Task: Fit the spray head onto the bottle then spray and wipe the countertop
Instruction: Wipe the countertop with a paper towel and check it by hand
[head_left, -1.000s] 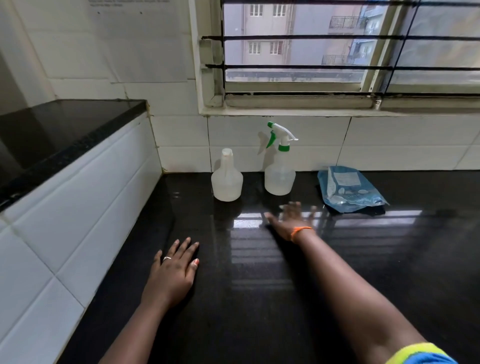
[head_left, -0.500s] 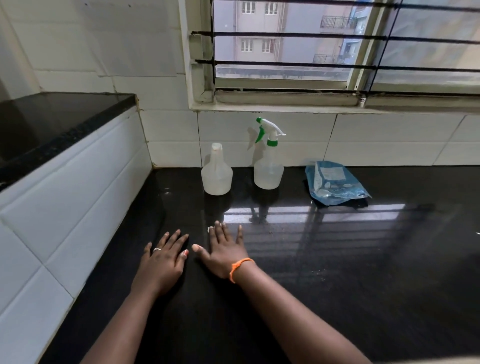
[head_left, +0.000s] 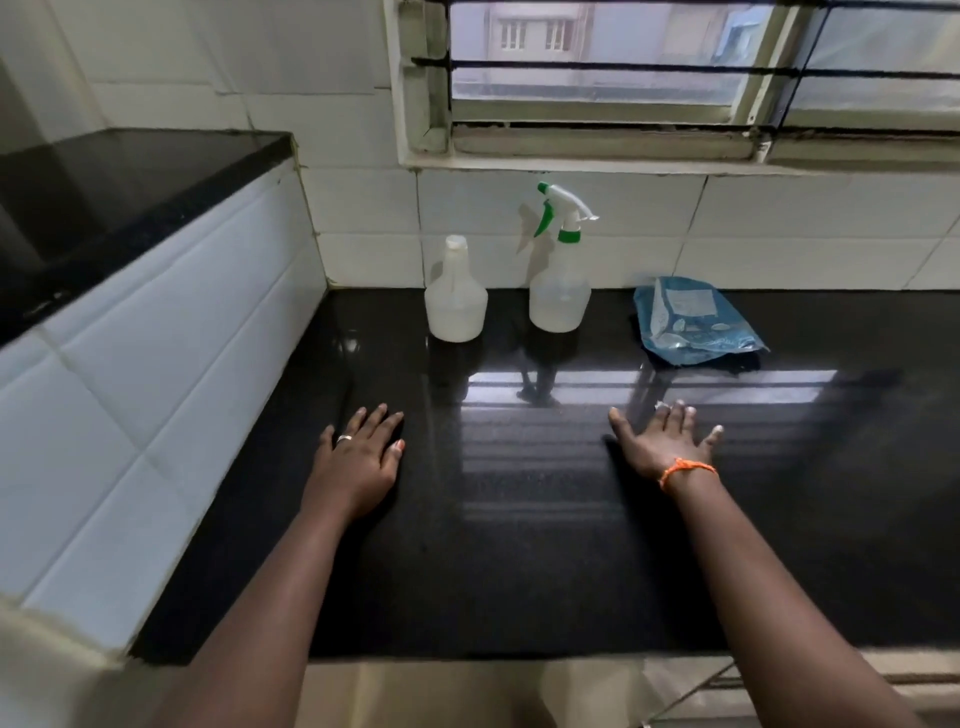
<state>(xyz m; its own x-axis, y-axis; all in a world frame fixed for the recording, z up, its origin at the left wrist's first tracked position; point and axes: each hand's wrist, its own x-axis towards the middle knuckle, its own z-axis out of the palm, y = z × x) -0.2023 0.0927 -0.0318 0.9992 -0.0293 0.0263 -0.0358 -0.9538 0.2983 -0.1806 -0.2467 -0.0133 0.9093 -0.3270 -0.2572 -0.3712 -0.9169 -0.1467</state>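
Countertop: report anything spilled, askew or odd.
No spill shows on the countertop. Both bottles stand upright. The only oddity: one has no spray head. The blue pouch lies flat.

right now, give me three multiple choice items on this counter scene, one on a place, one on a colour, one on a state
1. Where does the blue packet lie?
A. right of both bottles
B. between the bottles
C. on the windowsill

2. What colour is the trigger on the spray bottle?
A. red
B. green
C. black

3. How is the plain bottle topped?
A. with a spray head
B. with a cloth over it
C. with no spray head

Answers: 1 A, the packet sits past the spray bottle toward the right. 2 B, trigger and collar are green. 3 C, its neck stands without a sprayer, and both hands, left hand and right hand, are off it.
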